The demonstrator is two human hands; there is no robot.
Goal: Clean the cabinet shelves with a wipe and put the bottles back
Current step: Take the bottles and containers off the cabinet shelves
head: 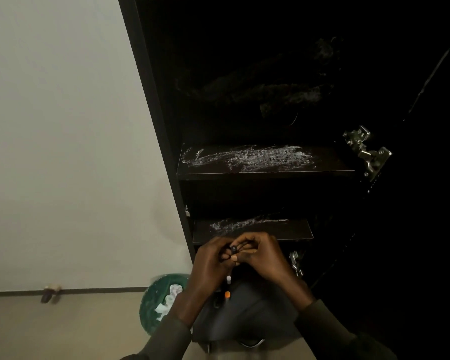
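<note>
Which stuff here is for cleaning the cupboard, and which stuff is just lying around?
For the job:
dusty upper shelf
dusty lower shelf
small dark object, held by left hand and right hand

Just lying about:
green bin
door hinge
dark seat

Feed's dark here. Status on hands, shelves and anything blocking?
Both hands together, pinching a small dark item; can't identify it. Two shelves bare, streaked white. No bottles or wipe visible. Nothing blocking the shelves.
</note>
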